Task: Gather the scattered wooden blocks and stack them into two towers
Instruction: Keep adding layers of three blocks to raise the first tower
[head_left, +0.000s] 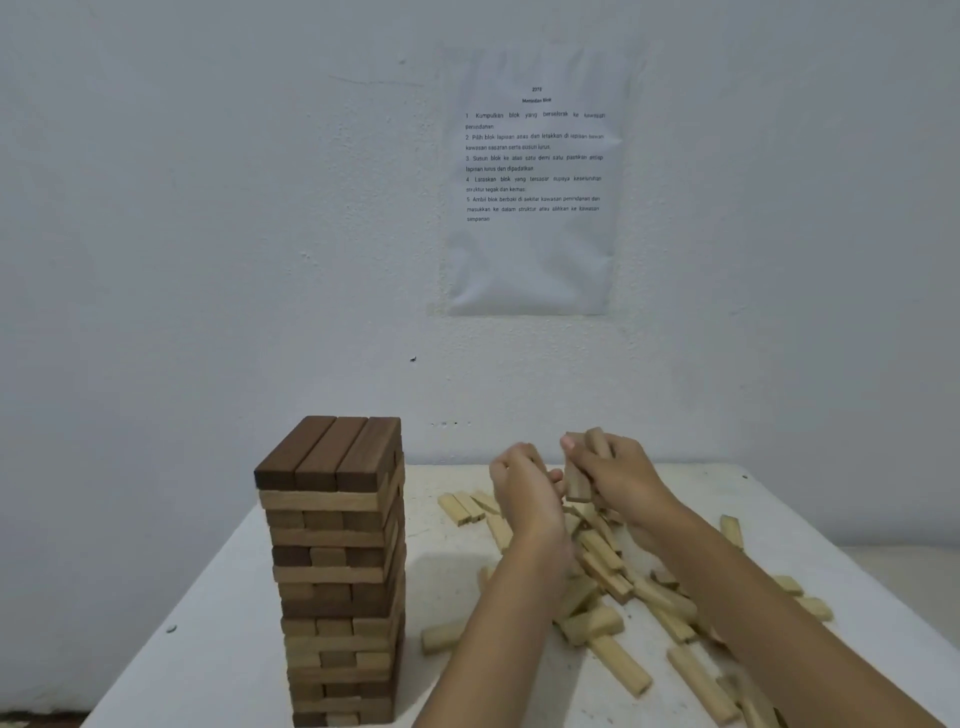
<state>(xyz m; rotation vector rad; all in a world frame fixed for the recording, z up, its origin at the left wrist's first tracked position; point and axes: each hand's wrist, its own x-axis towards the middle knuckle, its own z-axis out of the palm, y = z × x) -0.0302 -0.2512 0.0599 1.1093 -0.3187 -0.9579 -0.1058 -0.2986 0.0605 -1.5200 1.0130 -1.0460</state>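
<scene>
Right hand (618, 475): our fingers (597, 441) and thumb are curled round the held block (577, 483), gripping it near its upper end. The block is a short rectangular bar of pale, smooth-sawn wood. It stands nearly upright in the air, to the right of the tower and at about the height of its top layers.

Left hand (522, 491): fingers curled inward, just left of the held block and between it and the tower. We cannot tell whether they hold anything or touch that block.

Scattered blocks (605, 569): a loose heap of the same pale bars lying flat and crossed at all angles, right of the tower, under and around both forearms. Two or three lie side by side at the heap's far edge.

Tower (332, 571): a square upright column of layers, three bars each, laid crosswise by turns. The top layer is dark brown, and below it pale and darker bars are mixed, with faint grain showing.

Table (234, 649): white, matte and slightly speckled; it carries the tower.

Printed sheet (535, 182): white and wrinkled, fixed to the wall above and right of the tower.
</scene>
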